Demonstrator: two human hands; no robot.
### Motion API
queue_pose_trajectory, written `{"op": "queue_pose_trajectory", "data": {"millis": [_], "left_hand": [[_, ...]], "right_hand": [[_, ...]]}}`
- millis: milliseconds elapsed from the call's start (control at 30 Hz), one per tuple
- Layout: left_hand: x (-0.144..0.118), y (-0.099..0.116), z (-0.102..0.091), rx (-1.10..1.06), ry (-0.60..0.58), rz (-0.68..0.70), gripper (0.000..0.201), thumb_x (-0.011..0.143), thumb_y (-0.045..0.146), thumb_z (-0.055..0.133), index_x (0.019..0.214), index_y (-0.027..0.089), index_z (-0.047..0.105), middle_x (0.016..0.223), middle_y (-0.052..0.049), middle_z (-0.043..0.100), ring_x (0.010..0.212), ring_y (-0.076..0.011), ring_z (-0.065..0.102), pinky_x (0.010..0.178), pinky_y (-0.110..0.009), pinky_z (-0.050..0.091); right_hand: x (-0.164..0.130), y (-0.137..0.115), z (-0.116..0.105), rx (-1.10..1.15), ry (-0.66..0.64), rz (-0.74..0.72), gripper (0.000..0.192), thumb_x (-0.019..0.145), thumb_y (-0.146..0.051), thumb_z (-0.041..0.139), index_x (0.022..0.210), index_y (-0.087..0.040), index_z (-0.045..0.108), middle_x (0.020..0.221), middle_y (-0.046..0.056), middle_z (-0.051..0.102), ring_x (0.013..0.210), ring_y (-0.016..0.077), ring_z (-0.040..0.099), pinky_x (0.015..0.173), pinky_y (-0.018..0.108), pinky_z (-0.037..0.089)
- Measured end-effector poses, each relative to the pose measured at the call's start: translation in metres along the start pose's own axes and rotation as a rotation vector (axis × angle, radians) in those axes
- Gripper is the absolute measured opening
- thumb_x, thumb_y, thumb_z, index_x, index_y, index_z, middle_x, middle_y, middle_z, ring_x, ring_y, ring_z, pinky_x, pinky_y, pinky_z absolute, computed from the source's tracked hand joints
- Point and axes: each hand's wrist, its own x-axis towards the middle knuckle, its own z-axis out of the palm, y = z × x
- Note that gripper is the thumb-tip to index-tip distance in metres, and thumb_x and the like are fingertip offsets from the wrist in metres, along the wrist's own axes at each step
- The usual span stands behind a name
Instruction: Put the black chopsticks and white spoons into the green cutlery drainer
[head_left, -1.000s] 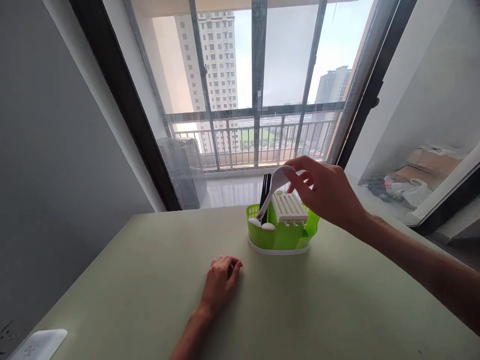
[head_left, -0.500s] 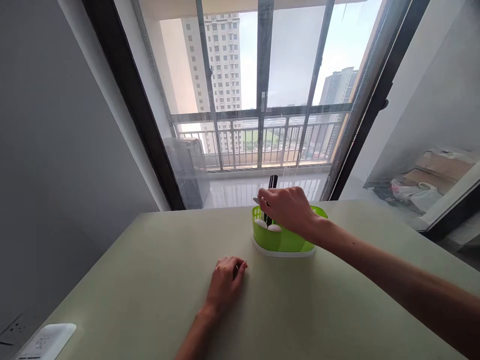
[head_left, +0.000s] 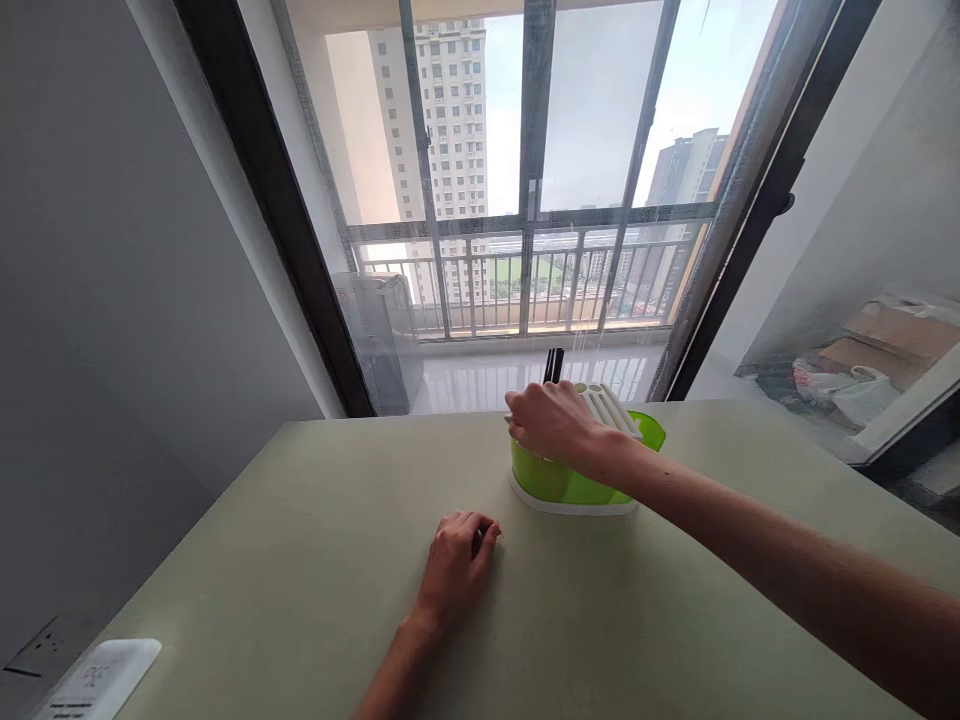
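My right hand (head_left: 551, 420) reaches over the left part of a bright green utensil holder (head_left: 574, 485) with a white base. Its fingers are curled down at the edge of a white slotted cover (head_left: 611, 408), which lies across the holder's top and looks slightly tilted; the hand hides its left part. Behind the knuckles, black chopsticks (head_left: 554, 365) stick up from the holder. Loosely curled, my left hand (head_left: 457, 560) rests on the table in front and to the left of the holder, with nothing visible in it.
The pale green table (head_left: 300, 560) ends at a glass sliding door with dark frames. A white device (head_left: 105, 675) sits at the table's near left corner, below a wall socket (head_left: 41, 640). Beyond the glass at right are cardboard and plastic bags (head_left: 855, 395).
My right hand has lowered and turned flatter over the holder. The white slotted cover now shows on top, and two white rounded pieces inside are now hidden. My left hand stays in place.
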Motion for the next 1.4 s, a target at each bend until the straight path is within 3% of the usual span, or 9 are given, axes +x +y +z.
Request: {"op": "queue_pose_trajectory", "data": {"millis": [200,333,533,667,767,933,1133,1400], "left_hand": [[0.000,-0.001,0.001,0.008,-0.007,0.002,0.036,0.103,0.042,0.043,0.088,0.024,0.069,0.084,-0.005,0.073,0.080,-0.0224,0.063,0.084,-0.038,0.046],[0.000,-0.001,0.001,0.018,-0.006,0.001,0.035,0.103,0.041,0.044,0.087,0.023,0.069,0.083,-0.004,0.072,0.079,-0.0222,0.064,0.083,-0.037,0.046],[0.000,0.003,0.001,0.010,-0.008,-0.001,0.033,0.103,0.039,0.045,0.088,0.023,0.069,0.087,-0.005,0.074,0.081,-0.0220,0.064,0.086,-0.037,0.045],[-0.001,0.002,0.001,0.012,-0.006,-0.010,0.034,0.103,0.040,0.045,0.088,0.022,0.070,0.086,-0.005,0.073,0.080,-0.0221,0.063,0.085,-0.037,0.045],[0.000,0.001,0.001,0.008,-0.007,-0.006,0.034,0.103,0.041,0.045,0.088,0.023,0.070,0.085,-0.005,0.073,0.080,-0.0219,0.063,0.086,-0.038,0.045],[0.000,0.002,-0.002,0.003,-0.011,-0.013,0.034,0.102,0.040,0.044,0.087,0.023,0.070,0.085,-0.005,0.073,0.079,-0.0221,0.062,0.085,-0.039,0.046],[0.000,0.004,-0.003,0.010,-0.010,-0.017,0.035,0.102,0.041,0.043,0.088,0.023,0.070,0.084,-0.005,0.073,0.078,-0.0219,0.063,0.085,-0.039,0.046],[-0.001,0.004,-0.003,-0.009,-0.003,-0.022,0.034,0.101,0.042,0.044,0.087,0.023,0.069,0.086,-0.004,0.074,0.079,-0.0218,0.062,0.086,-0.039,0.046]], "right_hand": [[0.001,0.002,-0.001,0.068,-0.038,-0.017,0.048,0.104,-0.052,0.043,0.101,-0.017,0.075,0.095,0.016,0.078,0.081,0.0298,0.076,0.066,0.033,0.047],[-0.004,0.007,-0.005,0.093,-0.006,0.013,0.059,0.109,-0.048,0.027,0.094,-0.018,0.075,0.091,0.016,0.078,0.078,0.0299,0.075,0.067,0.035,0.047],[-0.019,0.032,-0.005,0.175,0.176,0.059,0.048,0.109,-0.043,0.032,0.093,-0.021,0.071,0.081,0.008,0.076,0.066,0.0218,0.070,0.059,0.028,0.038],[-0.029,0.050,0.013,0.338,0.311,0.066,0.024,0.103,-0.033,0.049,0.103,-0.020,0.069,0.099,0.006,0.076,0.079,0.0206,0.069,0.063,0.027,0.042],[-0.033,0.057,0.028,0.470,0.362,0.069,0.020,0.096,-0.024,0.055,0.109,-0.018,0.069,0.108,0.009,0.075,0.087,0.0212,0.069,0.072,0.029,0.047],[-0.036,0.065,0.041,0.602,0.391,0.054,0.027,0.091,-0.017,0.055,0.114,-0.020,0.070,0.116,0.007,0.075,0.094,0.0219,0.070,0.081,0.033,0.050],[-0.042,0.087,0.046,0.608,0.400,0.066,0.026,0.089,-0.020,0.056,0.109,-0.022,0.073,0.114,0.006,0.076,0.090,0.0214,0.070,0.077,0.032,0.050],[-0.055,0.136,0.057,0.577,0.384,0.079,0.024,0.090,-0.028,0.061,0.110,-0.024,0.073,0.110,0.005,0.078,0.063,0.0164,0.064,0.068,0.032,0.050]]}}
